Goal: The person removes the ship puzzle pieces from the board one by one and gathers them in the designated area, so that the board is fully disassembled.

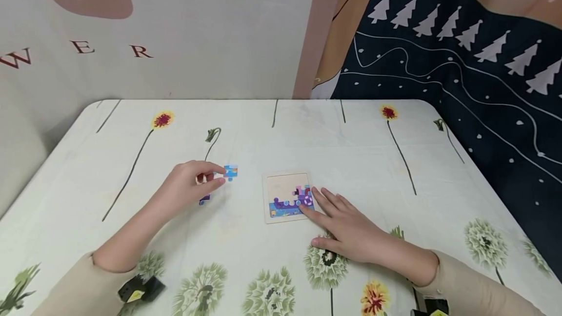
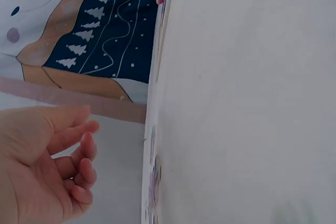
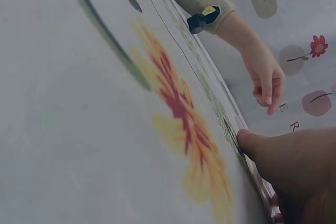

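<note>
In the head view my left hand (image 1: 193, 184) hovers over the left-centre of the table, thumb and forefinger apart, beside a blue jigsaw piece (image 1: 230, 171). The left wrist view shows that hand (image 2: 47, 166) raised off the tabletop, loosely curled, with nothing between its fingers. A purple jigsaw piece (image 1: 204, 200) is partly hidden beneath it. My right hand (image 1: 351, 230) lies with spread, straight fingers at the right side of a square wooden puzzle board (image 1: 281, 182). Its fingertips touch the joined purple and blue pieces (image 1: 285, 209) along the board's lower part.
A white flowered cloth (image 1: 246, 247) covers the table. Behind it hangs a pale curtain (image 1: 219, 33) with printed letters, and a dark tree-patterned cloth (image 1: 439, 62) runs along the right edge. Black wrist devices (image 1: 141, 289) sit at both sleeves.
</note>
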### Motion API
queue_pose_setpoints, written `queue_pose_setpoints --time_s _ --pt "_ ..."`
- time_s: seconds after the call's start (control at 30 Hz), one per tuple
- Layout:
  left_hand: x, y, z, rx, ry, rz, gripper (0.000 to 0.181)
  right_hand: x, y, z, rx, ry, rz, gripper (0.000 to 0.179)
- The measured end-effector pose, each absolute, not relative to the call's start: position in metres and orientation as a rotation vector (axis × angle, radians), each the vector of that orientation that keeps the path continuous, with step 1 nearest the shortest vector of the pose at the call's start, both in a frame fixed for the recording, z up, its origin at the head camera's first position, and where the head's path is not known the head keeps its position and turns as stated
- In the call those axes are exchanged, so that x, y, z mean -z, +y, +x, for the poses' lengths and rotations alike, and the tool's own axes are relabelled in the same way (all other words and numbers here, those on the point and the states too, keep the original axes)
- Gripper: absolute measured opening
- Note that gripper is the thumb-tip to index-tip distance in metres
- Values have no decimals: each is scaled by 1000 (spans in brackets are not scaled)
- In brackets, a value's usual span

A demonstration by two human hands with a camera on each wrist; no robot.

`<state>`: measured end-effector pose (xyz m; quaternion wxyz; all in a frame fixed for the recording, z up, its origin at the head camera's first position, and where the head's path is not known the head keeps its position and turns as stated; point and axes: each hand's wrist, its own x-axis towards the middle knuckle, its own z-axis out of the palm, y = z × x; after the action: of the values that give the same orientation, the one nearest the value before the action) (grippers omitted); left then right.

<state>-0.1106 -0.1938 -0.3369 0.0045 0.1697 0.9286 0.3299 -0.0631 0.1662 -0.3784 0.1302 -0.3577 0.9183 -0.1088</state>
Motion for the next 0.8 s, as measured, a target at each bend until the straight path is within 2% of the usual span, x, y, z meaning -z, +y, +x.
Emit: queue_pose_setpoints --time_s 0.8 --pt "341 -97 -128 -1220 2650 796 20 377 166 -64 263 2692 -1049 68"
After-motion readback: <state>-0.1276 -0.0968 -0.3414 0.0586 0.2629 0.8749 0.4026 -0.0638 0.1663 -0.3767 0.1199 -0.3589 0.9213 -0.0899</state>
